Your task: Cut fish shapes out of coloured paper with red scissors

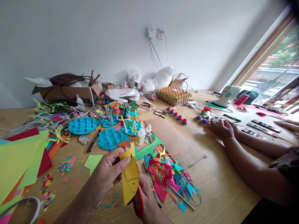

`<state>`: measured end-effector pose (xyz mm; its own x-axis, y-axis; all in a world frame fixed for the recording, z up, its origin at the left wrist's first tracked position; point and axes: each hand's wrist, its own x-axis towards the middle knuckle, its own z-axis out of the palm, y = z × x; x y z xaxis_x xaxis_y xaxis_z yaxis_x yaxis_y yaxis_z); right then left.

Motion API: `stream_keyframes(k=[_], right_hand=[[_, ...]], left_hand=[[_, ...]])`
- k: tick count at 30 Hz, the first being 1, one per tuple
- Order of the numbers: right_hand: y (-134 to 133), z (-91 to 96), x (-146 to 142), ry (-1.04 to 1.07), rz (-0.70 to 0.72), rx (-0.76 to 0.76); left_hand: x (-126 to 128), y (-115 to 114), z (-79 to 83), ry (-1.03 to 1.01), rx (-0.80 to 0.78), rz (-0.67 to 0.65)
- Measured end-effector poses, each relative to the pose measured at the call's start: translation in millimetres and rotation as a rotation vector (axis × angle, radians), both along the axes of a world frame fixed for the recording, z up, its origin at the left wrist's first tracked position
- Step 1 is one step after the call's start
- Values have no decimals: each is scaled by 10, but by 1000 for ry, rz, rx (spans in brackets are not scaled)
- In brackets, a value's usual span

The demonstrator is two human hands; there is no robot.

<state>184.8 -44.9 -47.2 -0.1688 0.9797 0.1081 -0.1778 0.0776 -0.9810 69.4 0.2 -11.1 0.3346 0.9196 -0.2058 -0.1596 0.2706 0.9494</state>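
My left hand (108,169) pinches a strip of yellow paper (129,177) near its top; a fish with an eye and gill line is drawn on it in dark ink. Behind the strip's lower right edge, my right hand (148,194) is closed on red-handled scissors (139,205). The blades are hidden by the paper and hand. Just beyond lies an orange paper fish (124,142) on a blue woven paper disc (109,138). Green paper (150,147) and a heap of colourful scraps (165,174) lie right of my hands.
Coloured sheets (21,165) spread at the left, near a black marker (93,141). Glue bottles (140,136) stand before a cardboard sheet (173,137). Egg trays (174,95) and a full box (67,93) line the wall. Another person's hands (220,127) work at the right.
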Motion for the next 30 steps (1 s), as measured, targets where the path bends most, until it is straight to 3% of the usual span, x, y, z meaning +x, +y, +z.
stream_keyframes(k=[14,30], right_hand=[[9,-27,5,-40,-8,6],[3,-37,4,-53,20,3]], left_hand=[[15,-9,-28,-41,-30,8],[50,-61,78,-50,13,74]])
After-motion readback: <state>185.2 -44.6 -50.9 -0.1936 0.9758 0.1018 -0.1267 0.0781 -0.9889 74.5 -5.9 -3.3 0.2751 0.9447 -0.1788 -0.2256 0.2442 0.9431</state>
